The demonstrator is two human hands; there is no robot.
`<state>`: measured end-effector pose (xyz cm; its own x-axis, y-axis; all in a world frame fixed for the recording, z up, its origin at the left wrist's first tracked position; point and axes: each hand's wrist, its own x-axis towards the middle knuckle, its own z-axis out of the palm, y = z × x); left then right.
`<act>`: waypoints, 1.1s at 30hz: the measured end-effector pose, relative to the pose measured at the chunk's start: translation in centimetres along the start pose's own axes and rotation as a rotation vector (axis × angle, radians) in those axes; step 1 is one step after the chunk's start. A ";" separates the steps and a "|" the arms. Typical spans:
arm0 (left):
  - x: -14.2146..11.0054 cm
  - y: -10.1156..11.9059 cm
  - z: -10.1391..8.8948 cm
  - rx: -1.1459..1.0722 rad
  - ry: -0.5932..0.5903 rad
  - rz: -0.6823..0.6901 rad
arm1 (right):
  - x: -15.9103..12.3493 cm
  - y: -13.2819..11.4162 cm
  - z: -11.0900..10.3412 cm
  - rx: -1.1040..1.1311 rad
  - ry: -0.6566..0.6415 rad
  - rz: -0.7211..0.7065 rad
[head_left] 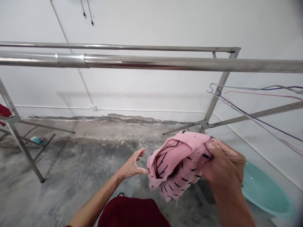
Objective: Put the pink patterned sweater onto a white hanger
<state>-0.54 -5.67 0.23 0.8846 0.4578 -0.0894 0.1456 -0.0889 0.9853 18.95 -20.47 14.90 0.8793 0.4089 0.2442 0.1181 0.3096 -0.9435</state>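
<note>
A pink garment with black dashes [182,164] hangs bunched in front of me, its ribbed edge curved open toward the top. My right hand [224,160] grips it at the right end, thumb pressed over the fabric. To its left, my left hand [133,165] is open, thumb and fingers apart. The left thumb tip comes very near the cloth's edge; whether it touches I cannot tell. What exact kind of garment it is, the folds hide.
A metal drying rack with a thick front rail [153,63] spans the view. Wire hangers [251,115] hang at the right above a turquoise basin [265,189]. Red cloth [4,111] shows at the left edge. A white wall stands behind the concrete floor [78,164].
</note>
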 end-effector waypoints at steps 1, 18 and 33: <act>-0.3 -0.7 0.5 0.013 0.052 -0.004 | 0.1 -0.2 0.1 0.014 0.040 0.002; 2.6 -2.4 3.6 0.189 0.312 0.153 | -0.9 -0.5 1.7 0.143 0.135 0.131; 0.1 1.1 -1.9 -0.312 0.046 -0.047 | 1.4 2.9 -2.4 0.191 0.167 0.404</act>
<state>-1.15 -4.01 1.60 0.8580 0.4953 -0.1363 0.0367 0.2057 0.9779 21.64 -21.08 11.94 0.9012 0.3905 -0.1878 -0.3218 0.3129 -0.8936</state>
